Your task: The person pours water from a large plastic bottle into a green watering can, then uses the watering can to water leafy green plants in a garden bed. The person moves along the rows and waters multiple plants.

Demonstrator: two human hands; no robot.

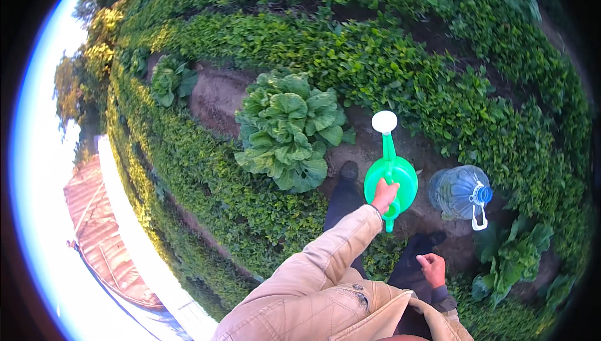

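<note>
My left hand (386,195) grips the top handle of a green plastic watering can (404,176). The can's spout points away from me and ends in a white sprinkler rose (384,122). Just left of the spout grows a large leafy cabbage-like plant (288,130). Over my thigh, my right hand (433,268) has its fingers curled in, with nothing seen in them. To the right of the can, a large clear plastic water bottle (453,193) with a blue cap and a white carry handle stands on the soil.
Dense rows of low green plants (300,45) run on both sides of the bare soil strip (218,97). A smaller leafy plant (171,80) grows farther along it. Another leafy plant (514,254) is right of my feet. A corrugated-roofed building (110,228) shows at far left.
</note>
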